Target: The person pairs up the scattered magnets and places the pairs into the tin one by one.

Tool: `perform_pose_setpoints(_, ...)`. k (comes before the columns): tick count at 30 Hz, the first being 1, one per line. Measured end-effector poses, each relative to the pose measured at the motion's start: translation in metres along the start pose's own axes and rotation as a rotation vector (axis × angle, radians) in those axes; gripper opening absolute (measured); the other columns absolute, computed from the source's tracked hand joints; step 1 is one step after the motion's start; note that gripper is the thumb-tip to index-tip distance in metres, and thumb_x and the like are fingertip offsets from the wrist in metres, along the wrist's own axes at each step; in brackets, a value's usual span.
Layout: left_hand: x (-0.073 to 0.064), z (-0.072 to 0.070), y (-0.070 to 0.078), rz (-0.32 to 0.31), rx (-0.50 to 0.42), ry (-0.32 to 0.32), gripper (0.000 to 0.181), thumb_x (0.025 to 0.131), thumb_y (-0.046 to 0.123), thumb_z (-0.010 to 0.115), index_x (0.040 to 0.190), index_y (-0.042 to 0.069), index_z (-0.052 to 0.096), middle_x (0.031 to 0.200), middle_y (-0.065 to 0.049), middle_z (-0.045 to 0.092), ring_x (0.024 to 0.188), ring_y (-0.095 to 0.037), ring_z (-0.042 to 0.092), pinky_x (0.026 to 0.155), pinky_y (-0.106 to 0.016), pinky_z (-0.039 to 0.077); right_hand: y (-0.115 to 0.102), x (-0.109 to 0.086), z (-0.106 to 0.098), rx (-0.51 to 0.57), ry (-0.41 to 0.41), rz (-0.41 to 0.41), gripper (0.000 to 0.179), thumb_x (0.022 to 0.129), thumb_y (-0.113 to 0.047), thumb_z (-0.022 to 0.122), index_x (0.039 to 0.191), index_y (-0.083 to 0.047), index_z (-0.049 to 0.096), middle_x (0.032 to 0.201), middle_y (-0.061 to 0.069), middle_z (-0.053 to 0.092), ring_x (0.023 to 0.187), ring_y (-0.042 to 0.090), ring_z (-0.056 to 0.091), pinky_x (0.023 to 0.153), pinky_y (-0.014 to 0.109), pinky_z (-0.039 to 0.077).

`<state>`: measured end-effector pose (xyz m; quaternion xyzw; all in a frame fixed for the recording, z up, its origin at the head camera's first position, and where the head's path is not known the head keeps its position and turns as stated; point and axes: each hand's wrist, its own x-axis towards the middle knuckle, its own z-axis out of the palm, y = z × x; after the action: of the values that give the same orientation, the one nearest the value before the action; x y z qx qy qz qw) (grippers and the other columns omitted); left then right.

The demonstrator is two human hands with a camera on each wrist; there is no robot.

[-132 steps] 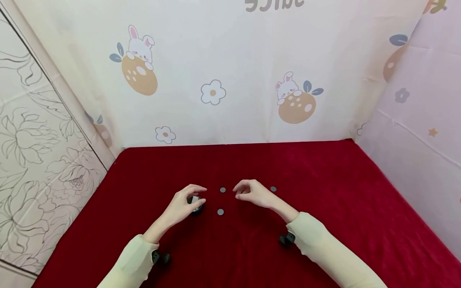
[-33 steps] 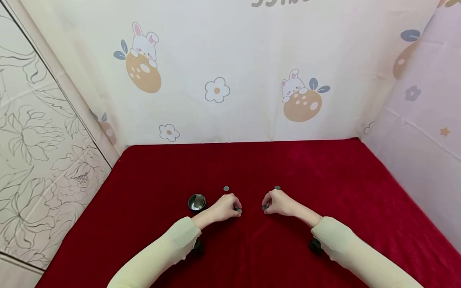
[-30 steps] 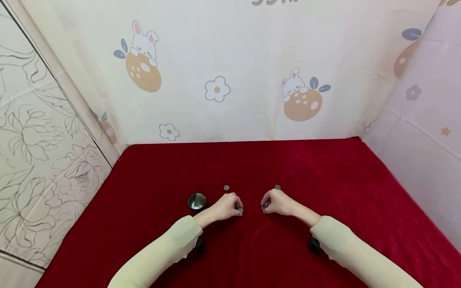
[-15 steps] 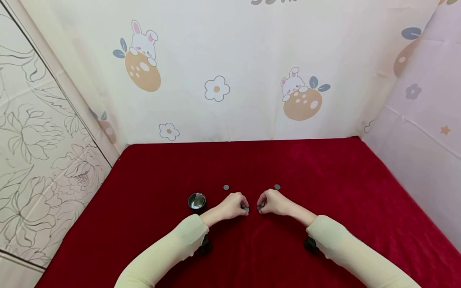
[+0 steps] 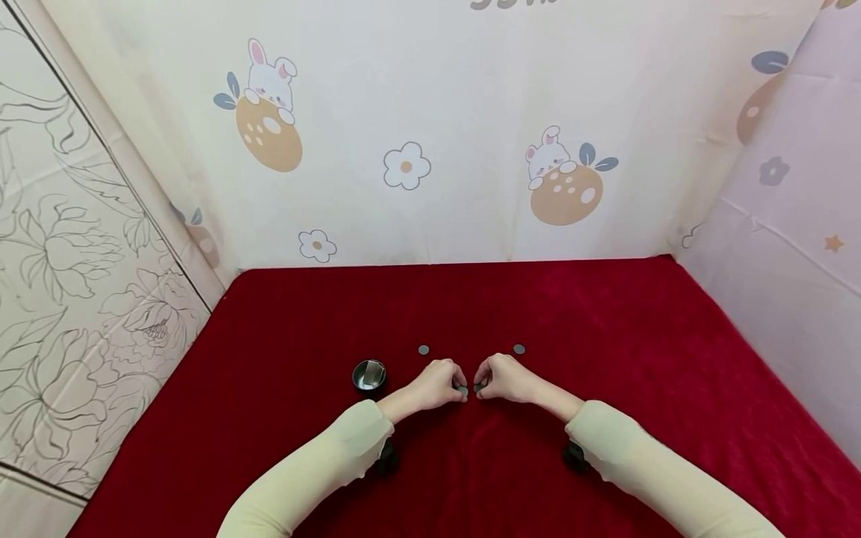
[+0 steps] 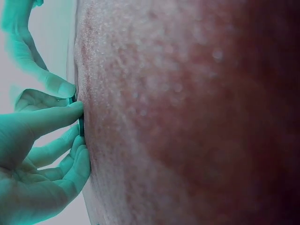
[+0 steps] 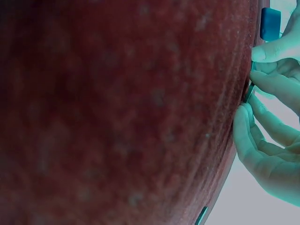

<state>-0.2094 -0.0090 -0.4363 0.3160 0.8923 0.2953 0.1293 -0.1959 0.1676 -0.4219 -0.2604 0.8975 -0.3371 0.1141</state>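
My left hand (image 5: 437, 385) pinches a small grey coin-like disc (image 5: 463, 391) between thumb and fingers, low over the red cloth. Facing it, my right hand (image 5: 506, 379) pinches a similar disc (image 5: 478, 388). Only a narrow gap parts the two sets of fingertips in the head view. From the left wrist, the left hand's disc (image 6: 81, 126) appears edge-on at the cloth, close to the right hand's fingertips. The right wrist view has the right hand's disc (image 7: 248, 93) edge-on too. Two more grey discs lie flat beyond the hands, one on the left (image 5: 424, 350), one on the right (image 5: 519, 349).
A small dark round bowl (image 5: 369, 376) stands left of the left hand, with a pale squarish shape visible inside. Red cloth (image 5: 323, 314) covers the table, up against a printed white curtain (image 5: 464, 90) at the back.
Some four seconds ago the left hand was at the bowl and a disc lay in front of it. Both hands now hold discs and, over the last second, have drawn together.
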Motion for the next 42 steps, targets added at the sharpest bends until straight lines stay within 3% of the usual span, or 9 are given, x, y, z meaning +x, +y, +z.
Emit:
perform_pose_setpoints(17,-0.001,0.0,0.001,-0.003,-0.002,-0.002,0.015,0.073,0.012,0.072,0.083,0.003,0.066,0.079,-0.001,0.056,0.07,-0.009,0.052,0.061,-0.015,0.041,-0.004,0.002,0.007,-0.007,0.022,-0.006,0.011,0.068,-0.003,0.071,0.078,0.0,0.067,0.07,0.002,0.063,0.058,0.004,0.051,0.054,0.018,0.043)
perform_pose_setpoints(23,-0.003,-0.002,0.0,0.01,0.0,-0.016,0.019,0.074,0.013,0.071,0.09,0.003,0.065,0.083,-0.002,0.056,0.074,-0.01,0.054,0.063,-0.015,0.042,-0.004,0.001,0.006,-0.005,0.018,-0.001,0.012,0.07,-0.002,0.07,0.08,0.001,0.067,0.074,0.004,0.063,0.062,0.006,0.054,0.056,0.018,0.044)
perform_pose_setpoints(30,-0.011,-0.012,-0.001,0.057,-0.03,-0.026,0.027,0.075,0.013,0.071,0.098,0.002,0.062,0.089,-0.005,0.06,0.081,-0.015,0.058,0.068,-0.017,0.044,-0.003,0.001,0.006,-0.014,0.013,-0.014,0.016,0.071,-0.003,0.07,0.085,0.002,0.066,0.076,0.005,0.063,0.065,0.009,0.055,0.058,0.018,0.045)
perform_pose_setpoints(37,-0.022,-0.022,-0.001,0.045,-0.06,-0.019,0.03,0.078,0.017,0.069,0.102,0.003,0.061,0.094,-0.005,0.059,0.087,-0.017,0.056,0.072,-0.02,0.045,-0.005,0.001,0.005,-0.008,0.008,-0.022,0.019,0.071,-0.002,0.069,0.089,0.003,0.065,0.08,0.006,0.062,0.069,0.014,0.056,0.06,0.018,0.045)
perform_pose_setpoints(42,-0.034,-0.029,-0.002,0.086,-0.067,-0.014,0.03,0.08,0.02,0.065,0.104,0.002,0.06,0.096,-0.006,0.058,0.089,-0.018,0.057,0.074,-0.022,0.045,-0.008,0.002,0.006,-0.006,-0.008,-0.022,0.021,0.071,-0.002,0.069,0.091,0.004,0.065,0.082,0.007,0.062,0.072,0.017,0.057,0.061,0.018,0.045)
